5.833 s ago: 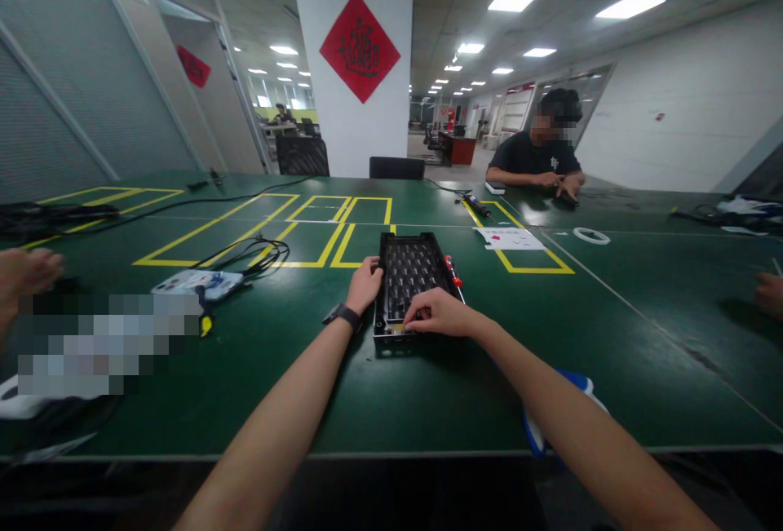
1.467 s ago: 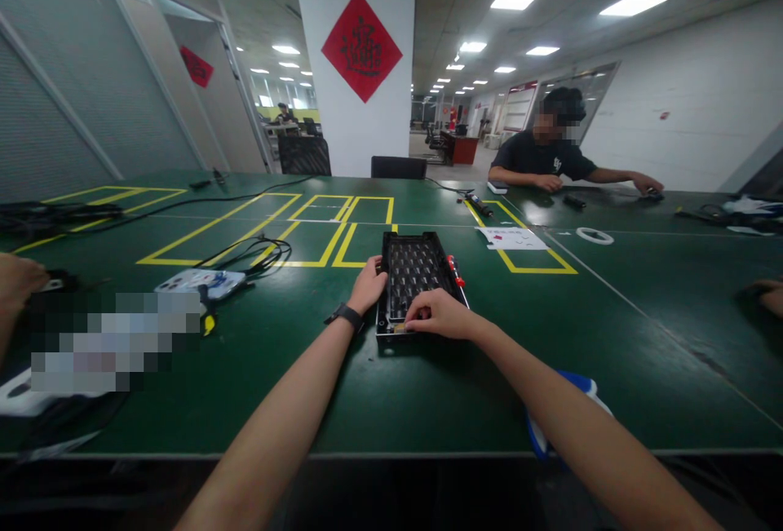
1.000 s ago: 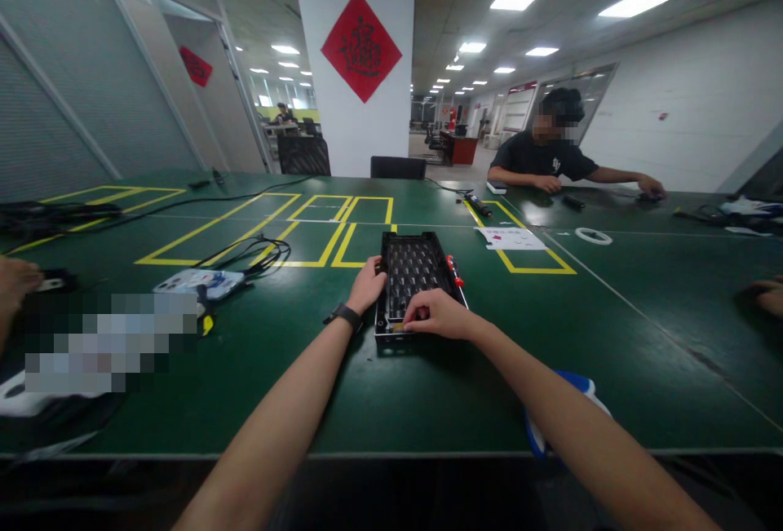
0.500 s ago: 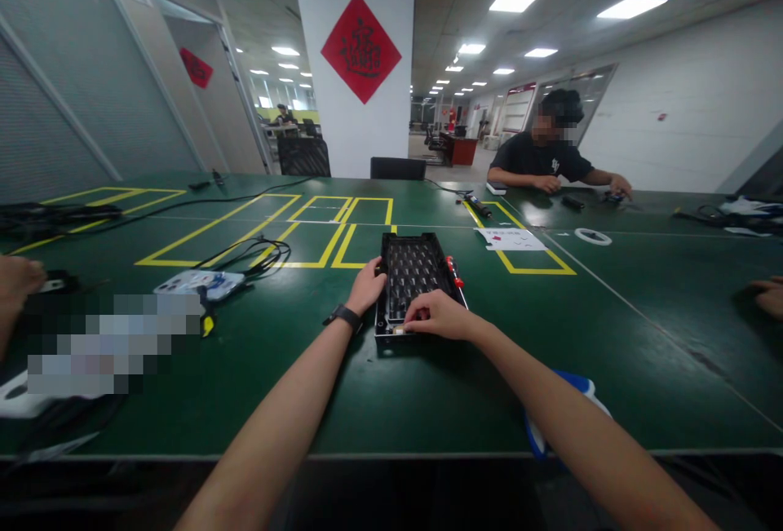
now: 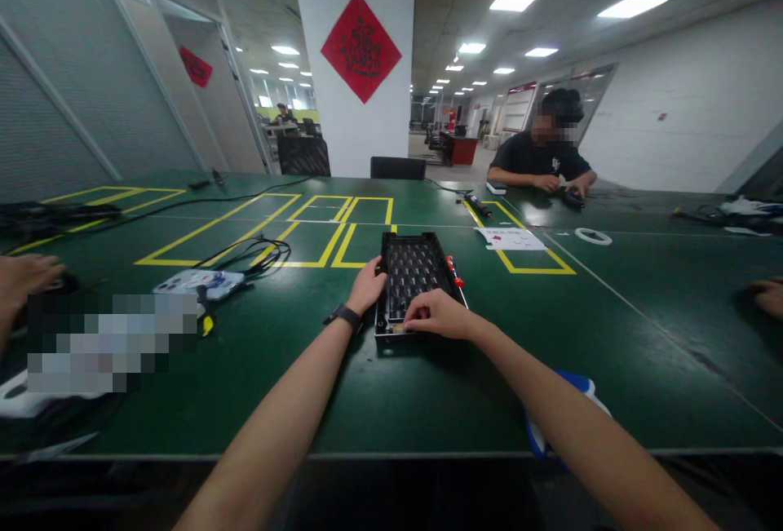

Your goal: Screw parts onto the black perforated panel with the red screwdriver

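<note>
A black case [image 5: 417,270] with rows of small metallic pieces lies on the green table in front of me. My left hand [image 5: 367,286] grips the case's left edge, thumb on the rim. My right hand [image 5: 437,315] is over the near right part of the case, its fingers pinched together at the near edge; whatever they hold is hidden. Just left of those fingertips, a small yellowish piece [image 5: 397,328] shows in the near strip. A red-handled tool [image 5: 454,272] rests along the case's right side.
Cables [image 5: 269,252] and a pale device [image 5: 199,283] lie to the left. A white paper [image 5: 510,238], a tape ring [image 5: 593,236] and a blue-and-white object [image 5: 575,384] are to the right. A person [image 5: 544,148] sits across; other people's hands show at both edges.
My hands have barely moved. The person across has drawn one hand inward to a dark object, and the other person's hand at the left edge has moved right and opened out.
</note>
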The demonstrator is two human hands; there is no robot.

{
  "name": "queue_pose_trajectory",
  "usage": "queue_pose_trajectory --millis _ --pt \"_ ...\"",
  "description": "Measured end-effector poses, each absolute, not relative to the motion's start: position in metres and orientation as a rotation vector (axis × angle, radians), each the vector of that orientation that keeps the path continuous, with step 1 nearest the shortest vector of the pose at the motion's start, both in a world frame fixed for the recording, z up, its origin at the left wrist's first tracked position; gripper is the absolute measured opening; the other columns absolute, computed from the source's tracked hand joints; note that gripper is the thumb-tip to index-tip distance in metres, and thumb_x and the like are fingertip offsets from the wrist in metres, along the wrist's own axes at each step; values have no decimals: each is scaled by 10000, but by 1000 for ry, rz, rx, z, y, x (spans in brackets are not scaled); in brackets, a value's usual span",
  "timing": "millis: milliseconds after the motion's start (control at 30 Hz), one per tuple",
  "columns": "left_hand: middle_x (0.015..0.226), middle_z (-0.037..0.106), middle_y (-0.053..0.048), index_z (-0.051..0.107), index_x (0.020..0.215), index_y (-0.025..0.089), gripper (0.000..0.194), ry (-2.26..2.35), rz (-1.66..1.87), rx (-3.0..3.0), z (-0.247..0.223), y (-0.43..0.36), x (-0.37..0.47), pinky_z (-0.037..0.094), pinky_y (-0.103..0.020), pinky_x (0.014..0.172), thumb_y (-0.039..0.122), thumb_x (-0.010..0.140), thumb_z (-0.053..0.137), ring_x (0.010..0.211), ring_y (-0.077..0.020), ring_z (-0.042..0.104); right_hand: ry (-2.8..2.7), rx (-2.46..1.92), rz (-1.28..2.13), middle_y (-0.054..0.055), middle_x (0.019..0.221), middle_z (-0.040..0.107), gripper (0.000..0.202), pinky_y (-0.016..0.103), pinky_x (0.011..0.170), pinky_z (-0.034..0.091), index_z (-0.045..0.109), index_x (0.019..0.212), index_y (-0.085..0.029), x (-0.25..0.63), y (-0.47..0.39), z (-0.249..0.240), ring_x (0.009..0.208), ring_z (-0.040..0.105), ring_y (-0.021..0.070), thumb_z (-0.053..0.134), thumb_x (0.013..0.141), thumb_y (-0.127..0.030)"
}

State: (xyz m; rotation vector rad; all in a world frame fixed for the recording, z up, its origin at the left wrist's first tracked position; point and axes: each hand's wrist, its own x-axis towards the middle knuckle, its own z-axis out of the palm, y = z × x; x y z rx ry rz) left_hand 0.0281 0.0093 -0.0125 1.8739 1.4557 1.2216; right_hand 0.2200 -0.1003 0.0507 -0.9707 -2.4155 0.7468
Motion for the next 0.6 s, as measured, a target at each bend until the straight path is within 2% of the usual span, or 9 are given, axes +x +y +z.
queue_pose_trajectory --millis 600 --pt "1283 487 -92 466 1237 127 538 1476 1198 1889 -12 8 28 302 -339 1042 140 700 443 1189 -209 432 -2409 -968 764 19 718 622 250 195 536 345 681 830 -138 220 -100 50 574 451 75 620 728 -357"
